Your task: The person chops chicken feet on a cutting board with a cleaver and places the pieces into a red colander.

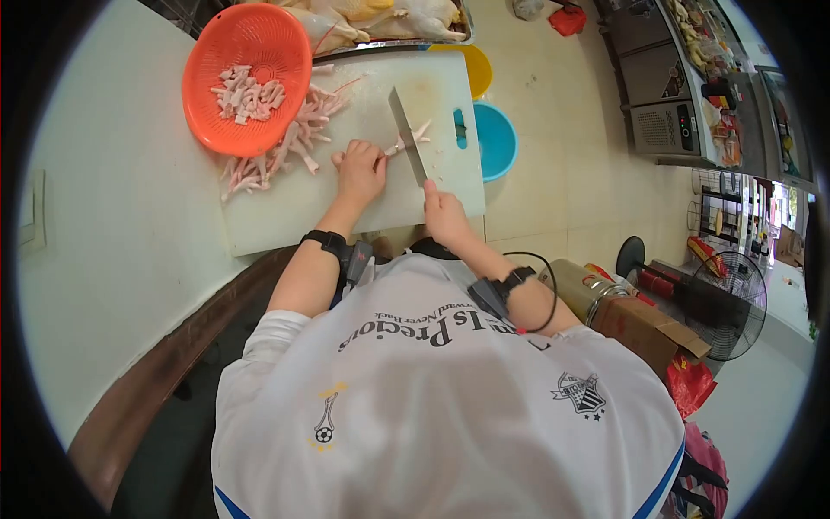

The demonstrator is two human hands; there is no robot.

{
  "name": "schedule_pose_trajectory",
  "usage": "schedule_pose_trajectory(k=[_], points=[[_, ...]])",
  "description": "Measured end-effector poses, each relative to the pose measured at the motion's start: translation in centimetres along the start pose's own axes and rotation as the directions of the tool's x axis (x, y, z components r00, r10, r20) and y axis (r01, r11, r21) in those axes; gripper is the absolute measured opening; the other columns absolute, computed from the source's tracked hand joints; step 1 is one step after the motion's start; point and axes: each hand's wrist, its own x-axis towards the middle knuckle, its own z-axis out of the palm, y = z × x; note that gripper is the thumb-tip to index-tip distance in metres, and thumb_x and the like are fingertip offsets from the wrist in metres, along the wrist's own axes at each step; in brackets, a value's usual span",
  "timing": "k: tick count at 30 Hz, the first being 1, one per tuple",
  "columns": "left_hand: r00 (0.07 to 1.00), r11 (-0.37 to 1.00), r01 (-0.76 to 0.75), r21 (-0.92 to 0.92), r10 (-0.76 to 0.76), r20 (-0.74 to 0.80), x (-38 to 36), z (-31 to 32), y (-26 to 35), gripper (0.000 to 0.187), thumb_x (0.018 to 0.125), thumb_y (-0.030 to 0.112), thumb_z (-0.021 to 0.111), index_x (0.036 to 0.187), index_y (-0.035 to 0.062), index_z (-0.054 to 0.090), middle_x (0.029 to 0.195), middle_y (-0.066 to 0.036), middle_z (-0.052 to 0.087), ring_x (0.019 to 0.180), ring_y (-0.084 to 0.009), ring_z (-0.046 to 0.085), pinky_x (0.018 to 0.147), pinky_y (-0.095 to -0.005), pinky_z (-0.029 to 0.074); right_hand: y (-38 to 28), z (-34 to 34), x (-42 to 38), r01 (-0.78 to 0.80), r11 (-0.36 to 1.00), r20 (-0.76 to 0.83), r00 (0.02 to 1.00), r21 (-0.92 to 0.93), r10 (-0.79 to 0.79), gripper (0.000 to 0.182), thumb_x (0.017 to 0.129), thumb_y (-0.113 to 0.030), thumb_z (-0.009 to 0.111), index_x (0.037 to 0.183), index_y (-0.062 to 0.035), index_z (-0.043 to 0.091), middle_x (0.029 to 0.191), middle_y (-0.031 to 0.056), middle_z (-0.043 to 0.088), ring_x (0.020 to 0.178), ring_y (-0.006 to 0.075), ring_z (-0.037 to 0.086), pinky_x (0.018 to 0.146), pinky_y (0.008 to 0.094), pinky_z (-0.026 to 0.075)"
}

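Observation:
On the white cutting board (346, 203), my left hand (360, 169) is closed on the leg end of a chicken foot (422, 134), whose toes stick out past the blade. My right hand (446, 214) grips the handle of a kitchen knife (407, 132). Its long blade lies across the foot from above; whether it has cut through is not visible. Left of my left hand is a pile of whole chicken feet (298, 138). An orange-red colander (199, 104) rests partly over that pile, with cut pieces of chicken feet (248, 95) inside.
A tray (415, 40) of plucked whole chickens (424, 17) stands beyond the board. At the board's right edge are a yellow basin (477, 73) and a blue basin (500, 143). A wall (95, 156) borders the left. Farther right are a cardboard box (644, 331) and a fan (735, 303).

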Motion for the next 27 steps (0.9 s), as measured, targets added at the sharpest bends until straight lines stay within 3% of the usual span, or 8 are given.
schedule_pose_trajectory(k=[5, 7, 11, 14, 16, 19, 26, 27], points=[[1.0, 0.999, 0.0, -0.037, -0.001, -0.023, -0.5, 0.1, 0.2, 0.009, 0.079, 0.012, 0.073, 0.079, 0.0131, 0.063, 0.085, 0.0, 0.061, 0.095, -0.021, 0.059, 0.08, -0.0423, 0.029, -0.8, 0.8, 3.9, 0.103, 0.994, 0.009, 0.995, -0.023, -0.102, 0.077, 0.107, -0.053, 0.032, 0.074, 0.0075, 0.065, 0.073, 0.0315, 0.065, 0.079, 0.0507, 0.066, 0.078, 0.0556, 0.05], [1.0, 0.999, -0.017, -0.027, 0.017, -0.01, -0.2, -0.1, 0.3, 0.009, 0.079, 0.012, 0.073, 0.079, 0.0128, 0.063, 0.084, -0.001, 0.061, 0.095, -0.0217, 0.059, 0.081, -0.0424, 0.03, -4.3, 0.7, 5.3, -0.043, 0.999, 0.098, 0.994, 0.019, 0.041, 0.076, 0.107, -0.053, 0.031, 0.082, 0.0075, 0.07, 0.083, 0.0364, 0.066, 0.091, 0.0523, 0.067, 0.085, 0.0548, 0.051], [0.998, 0.995, -0.031, 0.093, 0.025, 0.062, -0.1, -0.3, 0.5, 0.009, 0.08, 0.012, 0.073, 0.08, 0.012, 0.063, 0.084, -0.003, 0.061, 0.095, -0.024, 0.059, 0.082, -0.0435, 0.032, -3.4, 1.0, 4.5, 0.074, 0.997, -0.039, 0.996, -0.013, -0.074, 0.077, 0.107, -0.054, 0.032, 0.083, 0.0072, 0.07, 0.081, 0.0359, 0.066, 0.089, 0.052, 0.067, 0.085, 0.0542, 0.052], [0.999, 0.997, 0.01, 0.081, -0.014, 0.043, 0.1, 0.1, 0.8, 0.009, 0.081, 0.013, 0.073, 0.081, 0.0114, 0.064, 0.085, -0.004, 0.061, 0.096, -0.025, 0.059, 0.083, -0.0446, 0.032, -2.2, -0.8, 1.5, -0.186, 0.976, 0.175, 0.971, 0.11, 0.165, 0.076, 0.106, -0.054, 0.032, 0.083, 0.0063, 0.071, 0.081, 0.0356, 0.067, 0.088, 0.0518, 0.067, 0.084, 0.0541, 0.052], [0.999, 0.997, 0.0, 0.079, -0.002, 0.033, -0.1, 0.2, 0.5, 0.01, 0.082, 0.014, 0.073, 0.081, 0.0116, 0.063, 0.084, -0.003, 0.061, 0.095, -0.0242, 0.059, 0.082, -0.0441, 0.032, -0.1, 0.0, 0.7, -0.071, 0.996, 0.051, 0.996, 0.057, 0.068, 0.078, 0.106, -0.058, 0.034, 0.072, 0.005, 0.064, 0.063, 0.0233, 0.062, 0.066, 0.0351, 0.068, 0.067, 0.0441, 0.053], [1.0, 0.997, 0.002, 0.077, -0.003, 0.009, -0.4, -0.1, 0.4, 0.011, 0.083, 0.016, 0.073, 0.081, 0.012, 0.062, 0.084, -0.002, 0.06, 0.094, -0.0232, 0.058, 0.081, -0.0433, 0.031, -0.3, 0.0, 0.9, 0.096, 0.994, -0.024, 0.995, 0.051, -0.095, 0.075, 0.107, -0.056, 0.034, 0.069, 0.0031, 0.062, 0.06, 0.0171, 0.06, 0.062, 0.0312, 0.065, 0.064, 0.0421, 0.05], [0.999, 0.997, 0.036, 0.063, -0.035, -0.006, -1.1, 0.0, 0.7, 0.011, 0.083, 0.019, 0.074, 0.081, 0.0139, 0.065, 0.084, -0.001, 0.06, 0.095, -0.0218, 0.058, 0.082, -0.042, 0.03, -10.0, -3.4, 3.0, 0.431, 0.874, -0.196, 0.898, 0.225, -0.393, 0.072, 0.11, -0.05, 0.03, 0.066, 0.0001, 0.057, 0.056, 0.0141, 0.053, 0.055, 0.029, 0.055, 0.058, 0.0418, 0.044], [0.999, 0.997, 0.046, 0.065, -0.045, -0.007, -1.1, 0.0, 0.7, 0.011, 0.083, 0.019, 0.074, 0.081, 0.0139, 0.065, 0.084, -0.001, 0.06, 0.095, -0.0218, 0.058, 0.082, -0.042, 0.03, -9.8, -3.0, 3.1, 0.382, 0.9, -0.182, 0.92, 0.208, -0.348, 0.072, 0.109, -0.05, 0.032, 0.072, 0.0031, 0.063, 0.067, 0.0225, 0.06, 0.068, 0.0399, 0.06, 0.066, 0.047, 0.048]])
